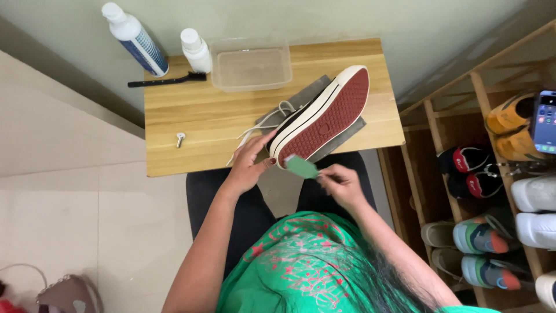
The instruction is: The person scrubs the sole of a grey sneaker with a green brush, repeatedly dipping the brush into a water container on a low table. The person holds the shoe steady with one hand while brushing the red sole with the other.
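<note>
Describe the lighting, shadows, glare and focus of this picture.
Head view: soft, even indoor light; the table casts a dim shadow on the wall at its left edge; mild sheen on the floor tiles, no harsh glare; the shoe and both hands, left and right, are sharp; the hair nearest the lens is slightly soft.

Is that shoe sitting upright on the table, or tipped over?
Tipped on its side: the shoe's red sole faces up toward the camera, laces trailing on the table, left hand steadying it.

A home entryway: wooden shoe rack full of sneakers, tiled floor, small wooden table.
</note>
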